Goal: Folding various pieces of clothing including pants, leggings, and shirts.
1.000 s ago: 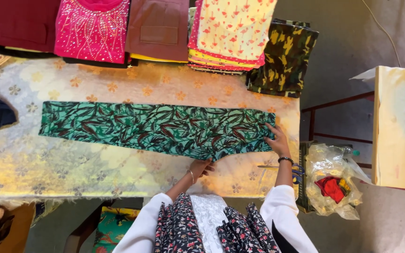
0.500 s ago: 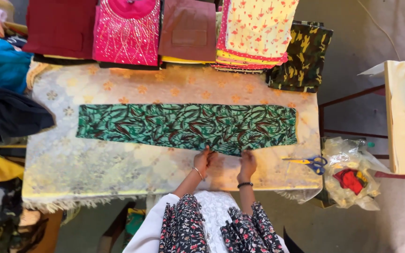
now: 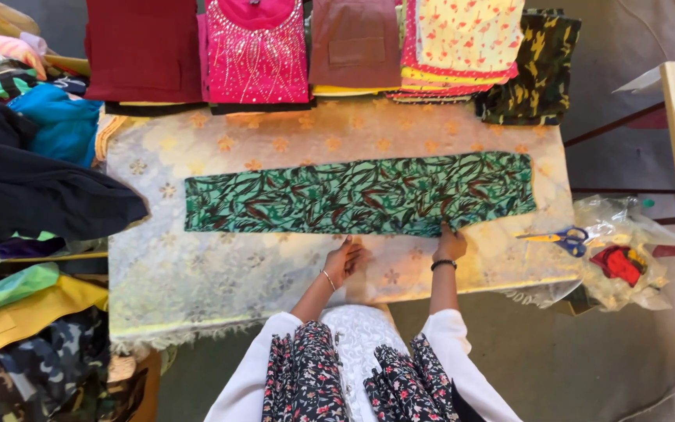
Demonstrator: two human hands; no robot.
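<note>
Green leaf-print cloth [image 3: 357,195] lies folded lengthwise across the worktop [image 3: 197,273]. Right hand [image 3: 450,245] flat on its lower edge, left hand [image 3: 344,259] open just below. I'd smooth outward, keeping edges lined up

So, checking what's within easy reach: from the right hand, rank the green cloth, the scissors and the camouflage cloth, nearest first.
1. Green cloth: touching the right hand, just above it.
2. Scissors: to its right, table edge.
3. Camouflage cloth: far corner, upper right.
</note>
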